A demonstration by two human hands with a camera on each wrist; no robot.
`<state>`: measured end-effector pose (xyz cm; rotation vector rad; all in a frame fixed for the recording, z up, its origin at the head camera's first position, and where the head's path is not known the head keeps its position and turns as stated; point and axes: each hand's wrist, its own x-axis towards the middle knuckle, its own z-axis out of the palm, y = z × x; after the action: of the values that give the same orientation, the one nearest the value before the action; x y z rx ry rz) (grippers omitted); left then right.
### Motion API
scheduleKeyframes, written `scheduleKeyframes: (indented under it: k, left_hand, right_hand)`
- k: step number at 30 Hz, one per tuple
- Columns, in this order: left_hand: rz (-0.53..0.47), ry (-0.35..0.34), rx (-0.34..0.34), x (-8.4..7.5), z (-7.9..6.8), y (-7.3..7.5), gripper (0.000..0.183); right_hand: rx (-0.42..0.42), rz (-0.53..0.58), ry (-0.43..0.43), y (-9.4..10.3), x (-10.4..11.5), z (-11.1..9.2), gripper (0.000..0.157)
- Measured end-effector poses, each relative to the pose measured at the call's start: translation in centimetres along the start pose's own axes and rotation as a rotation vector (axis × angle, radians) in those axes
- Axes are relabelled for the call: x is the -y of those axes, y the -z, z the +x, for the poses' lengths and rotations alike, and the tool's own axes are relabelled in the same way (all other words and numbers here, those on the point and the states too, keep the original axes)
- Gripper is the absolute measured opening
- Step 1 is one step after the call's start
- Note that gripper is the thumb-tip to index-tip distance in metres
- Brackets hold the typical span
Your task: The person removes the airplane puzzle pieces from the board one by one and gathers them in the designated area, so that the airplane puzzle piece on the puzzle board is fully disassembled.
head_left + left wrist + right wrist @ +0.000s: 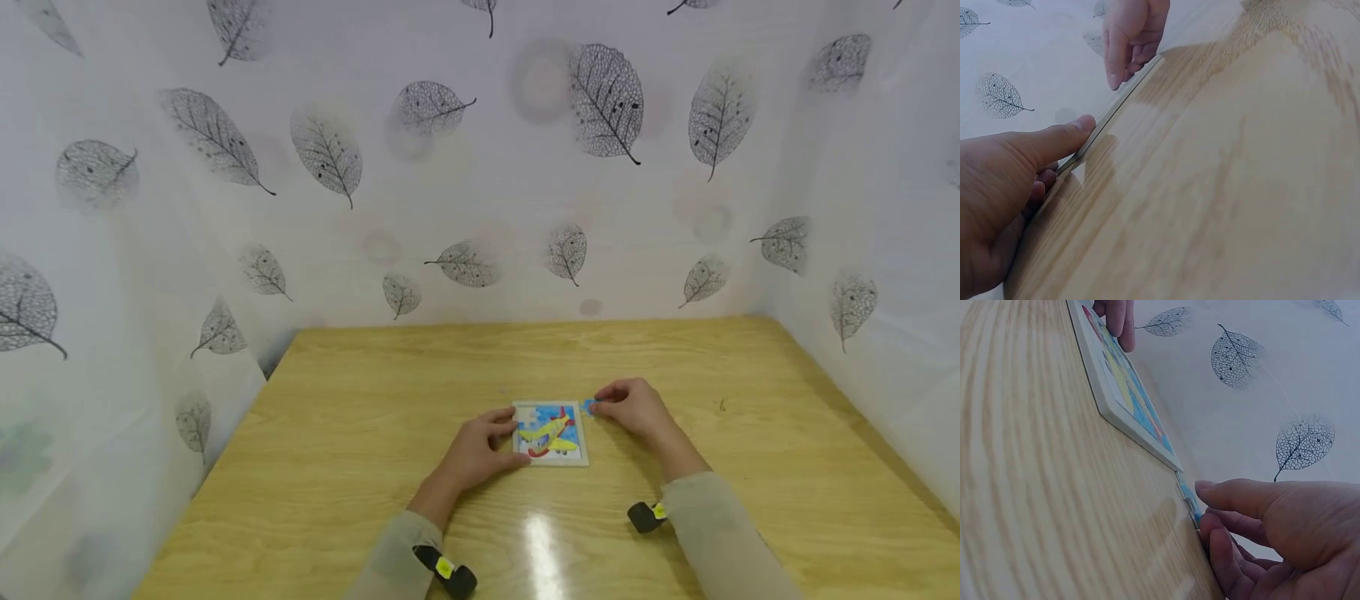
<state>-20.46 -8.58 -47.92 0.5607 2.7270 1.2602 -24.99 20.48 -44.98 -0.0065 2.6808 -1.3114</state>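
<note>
A small square jigsaw puzzle (551, 433) in a pale frame lies on the table, showing a yellow and red airplane on blue; a pale patch shows at its upper left. My left hand (477, 452) grips the frame at its left side, thumb at the near left corner and fingers along the left edge. Just beyond the frame's right edge, my right hand (636, 410) pinches a blue puzzle piece (1188, 497) between thumb and fingers. The piece is low at the table surface, close to the frame's far right corner. Fingertips cover part of it.
The wooden table (360, 400) stretches out on all sides of the puzzle. Behind and beside it hangs a white cloth (495, 192) with a leaf print. Black bands with cameras (450, 575) sit on both wrists.
</note>
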Motion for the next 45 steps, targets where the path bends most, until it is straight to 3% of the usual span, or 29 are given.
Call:
scheduleKeyframes:
  k: [5, 14, 19, 26, 37, 45]
  left_hand:
    - [0.004, -0.001, -0.004, 0.0, -0.2, 0.0, 0.064]
    - [-0.015, 0.007, -0.005, -0.4, -0.4, 0.1, 0.064]
    - [-0.027, 0.008, -0.013, -0.4, -0.2, 0.2, 0.062]
    - [-0.039, -0.004, -0.017, -0.2, -0.2, 0.1, 0.061]
    - [-0.028, -0.017, -0.02, -0.3, -0.3, 0.1, 0.061]
    - [-0.013, -0.011, -0.007, -0.1, -0.3, 0.1, 0.06]
  right_hand:
    - [0.012, 0.094, -0.011, 0.0, 0.0, 0.1, 0.034]
    - [-0.016, 0.124, 0.047, -0.7, 1.1, 0.2, 0.027]
    - [0.063, 0.148, 0.1, -1.6, 2.1, 0.6, 0.029]
    - [0.122, 0.155, 0.111, -3.1, 3.1, 0.9, 0.028]
    - [0.181, 0.096, 0.146, -5.2, 4.5, 1.0, 0.021]
    - [0.164, -0.037, 0.175, -6.2, 4.6, 1.2, 0.015]
